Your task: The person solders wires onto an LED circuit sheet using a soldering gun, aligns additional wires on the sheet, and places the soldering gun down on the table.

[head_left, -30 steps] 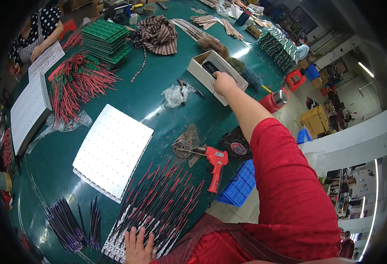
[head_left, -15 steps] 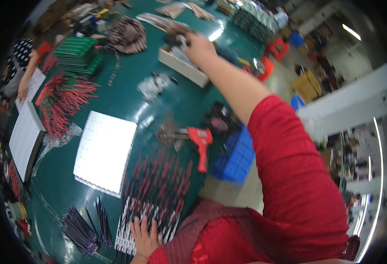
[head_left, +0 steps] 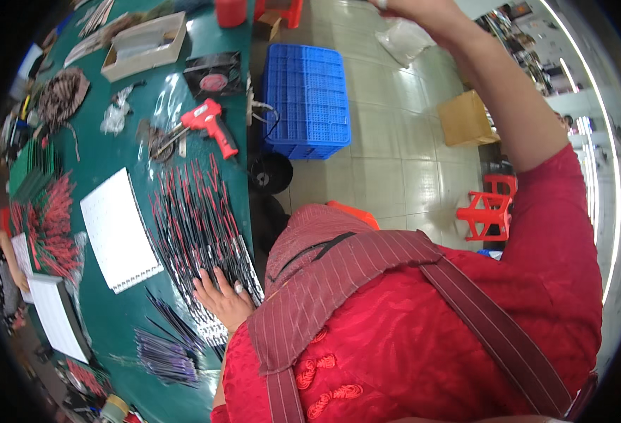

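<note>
My left hand point(head_left: 224, 299) lies flat with its fingers spread on a row of thin black-and-red wires point(head_left: 197, 218). Under the wires' near ends is a black-and-white patterned sheet point(head_left: 250, 271). My right arm reaches out over the floor at the upper right. The right hand point(head_left: 423, 13) is partly cut off by the top edge, so its fingers and anything in them are hidden. Beyond the wires, a red heat gun point(head_left: 215, 127) lies with its metal nozzle toward the left. A stack of white printed sheets point(head_left: 120, 229) sits left of the wires.
Dark purple wire bundles point(head_left: 166, 356) and red wires point(head_left: 49, 225) lie on the green table point(head_left: 130, 317). An open box point(head_left: 148, 53) stands at the far side. Right of the table are a blue crate point(head_left: 307, 99), a black bin point(head_left: 271, 173), red stools point(head_left: 490, 211) and a carton point(head_left: 465, 118). Another person's arm shows far left.
My view has swung right. My right hand has left the open box on the table and swung out over the floor. My left hand stays on the wires.
</note>
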`<action>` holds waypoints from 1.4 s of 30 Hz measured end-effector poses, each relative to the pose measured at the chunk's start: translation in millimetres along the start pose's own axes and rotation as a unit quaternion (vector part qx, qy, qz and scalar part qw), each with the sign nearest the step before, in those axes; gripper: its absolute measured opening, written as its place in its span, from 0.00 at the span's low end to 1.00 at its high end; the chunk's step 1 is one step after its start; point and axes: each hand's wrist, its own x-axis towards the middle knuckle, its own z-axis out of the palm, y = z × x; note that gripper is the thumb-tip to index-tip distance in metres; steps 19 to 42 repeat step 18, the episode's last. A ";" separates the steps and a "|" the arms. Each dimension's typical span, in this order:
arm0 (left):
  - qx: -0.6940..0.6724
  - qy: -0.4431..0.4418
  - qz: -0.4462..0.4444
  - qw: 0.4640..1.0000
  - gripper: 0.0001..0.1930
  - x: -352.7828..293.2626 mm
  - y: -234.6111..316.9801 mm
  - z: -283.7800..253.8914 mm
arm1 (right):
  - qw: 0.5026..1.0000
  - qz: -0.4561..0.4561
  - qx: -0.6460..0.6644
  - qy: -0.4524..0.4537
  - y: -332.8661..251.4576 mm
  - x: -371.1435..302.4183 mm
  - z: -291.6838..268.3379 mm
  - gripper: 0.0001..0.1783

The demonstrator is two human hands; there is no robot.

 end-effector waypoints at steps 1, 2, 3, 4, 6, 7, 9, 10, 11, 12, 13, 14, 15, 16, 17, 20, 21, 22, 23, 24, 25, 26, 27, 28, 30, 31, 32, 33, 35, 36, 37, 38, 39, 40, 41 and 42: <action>-0.001 0.004 -0.008 1.000 0.31 -4.5 -1.9 1.2 | 0.998 0.060 0.028 0.004 18.3 -23.0 -14.7 0.16; -0.004 0.009 -0.014 1.000 0.31 -6.8 -2.3 1.1 | 0.991 0.119 0.055 0.009 36.6 -47.3 -30.7 0.17; -0.002 0.010 -0.016 1.000 0.30 -7.0 0.7 -0.9 | 0.982 0.160 0.093 0.045 56.8 -72.4 -46.2 0.19; 0.000 0.007 -0.029 1.000 0.30 -8.4 2.7 -6.8 | 0.968 0.195 0.137 0.074 74.9 -96.0 -54.8 0.20; -0.005 0.038 0.000 0.999 0.31 -9.0 -1.4 1.3 | 0.930 0.278 0.225 0.082 111.6 -147.9 -77.8 0.21; -0.004 0.043 -0.004 0.999 0.31 -11.2 -4.5 4.1 | 0.919 0.303 0.238 0.081 121.0 -162.9 -79.7 0.20; 0.001 0.067 0.019 0.998 0.32 -10.7 -14.0 18.9 | 0.903 0.331 0.254 0.100 120.4 -197.0 -86.4 0.19; 0.012 0.066 0.016 0.998 0.34 -12.9 -18.9 24.5 | 0.918 0.318 0.216 0.096 117.5 -207.1 -89.2 0.19; 0.000 0.039 0.011 0.999 0.36 -13.5 -26.2 22.3 | 0.931 0.307 0.176 0.093 115.2 -216.9 -91.3 0.20; -0.011 0.011 0.006 1.000 0.38 -8.6 -26.0 15.5 | 0.930 0.305 0.179 0.101 105.6 -221.9 -92.3 0.20; -0.128 -0.056 -0.126 0.982 0.40 5.0 -2.6 -18.0 | 0.954 0.240 0.158 0.086 85.2 -221.5 -91.1 0.25; -0.130 -0.009 -0.089 0.988 0.42 5.1 -11.9 -13.4 | 0.973 0.174 0.135 0.071 65.8 -221.1 -92.6 0.30; -0.111 0.001 -0.009 0.994 0.42 26.8 5.5 -31.6 | 0.971 0.178 0.138 0.085 48.3 -224.8 -100.9 0.30; -0.090 0.010 0.066 0.994 0.43 49.6 30.1 -63.1 | 0.967 0.155 0.191 0.064 32.3 -226.6 -109.3 0.37; -0.129 -0.002 0.120 0.984 0.43 74.7 55.6 -90.2 | 0.960 0.129 0.245 0.040 19.0 -229.1 -118.7 0.45; -0.165 -0.013 0.167 0.972 0.44 107.6 85.2 -116.0 | 0.967 0.078 0.240 0.027 14.5 -227.5 -127.4 0.45; -0.165 -0.013 0.167 0.972 0.44 107.6 85.2 -116.0 | 0.967 0.078 0.240 0.027 14.5 -227.5 -127.4 0.45; -0.165 -0.013 0.167 0.972 0.44 107.6 85.2 -116.0 | 0.967 0.078 0.240 0.027 14.5 -227.5 -127.4 0.45; -0.165 -0.013 0.167 0.972 0.44 107.6 85.2 -116.0 | 0.967 0.078 0.240 0.027 14.5 -227.5 -127.4 0.45; -0.165 -0.013 0.167 0.972 0.44 107.6 85.2 -116.0 | 0.967 0.078 0.240 0.027 14.5 -227.5 -127.4 0.45; -0.165 -0.013 0.167 0.972 0.44 107.6 85.2 -116.0 | 0.967 0.078 0.240 0.027 14.5 -227.5 -127.4 0.45; -0.165 -0.013 0.167 0.972 0.44 107.6 85.2 -116.0 | 0.967 0.078 0.240 0.027 14.5 -227.5 -127.4 0.45; -0.165 -0.013 0.167 0.972 0.44 107.6 85.2 -116.0 | 0.967 0.078 0.240 0.027 14.5 -227.5 -127.4 0.45; -0.165 -0.013 0.167 0.972 0.44 107.6 85.2 -116.0 | 0.967 0.078 0.240 0.027 14.5 -227.5 -127.4 0.45; -0.165 -0.013 0.167 0.972 0.44 107.6 85.2 -116.0 | 0.967 0.078 0.240 0.027 14.5 -227.5 -127.4 0.45; -0.165 -0.013 0.167 0.972 0.44 107.6 85.2 -116.0 | 0.967 0.078 0.240 0.027 14.5 -227.5 -127.4 0.45; -0.165 -0.013 0.167 0.972 0.44 107.6 85.2 -116.0 | 0.967 0.078 0.240 0.027 14.5 -227.5 -127.4 0.45; -0.165 -0.013 0.167 0.972 0.44 107.6 85.2 -116.0 | 0.967 0.078 0.240 0.027 14.5 -227.5 -127.4 0.45; -0.165 -0.013 0.167 0.972 0.44 107.6 85.2 -116.0 | 0.967 0.078 0.240 0.027 14.5 -227.5 -127.4 0.45; -0.165 -0.013 0.167 0.972 0.44 107.6 85.2 -116.0 | 0.967 0.078 0.240 0.027 14.5 -227.5 -127.4 0.45; -0.165 -0.013 0.167 0.972 0.44 107.6 85.2 -116.0 | 0.967 0.078 0.240 0.027 14.5 -227.5 -127.4 0.45; -0.165 -0.013 0.167 0.972 0.44 107.6 85.2 -116.0 | 0.967 0.078 0.240 0.027 14.5 -227.5 -127.4 0.45; -0.165 -0.013 0.167 0.972 0.44 107.6 85.2 -116.0 | 0.967 0.078 0.240 0.027 14.5 -227.5 -127.4 0.45; -0.165 -0.013 0.167 0.972 0.44 107.6 85.2 -116.0 | 0.967 0.078 0.240 0.027 14.5 -227.5 -127.4 0.45; -0.165 -0.013 0.167 0.972 0.44 107.6 85.2 -116.0 | 0.967 0.078 0.240 0.027 14.5 -227.5 -127.4 0.45; -0.165 -0.013 0.167 0.972 0.44 107.6 85.2 -116.0 | 0.967 0.078 0.240 0.027 14.5 -227.5 -127.4 0.45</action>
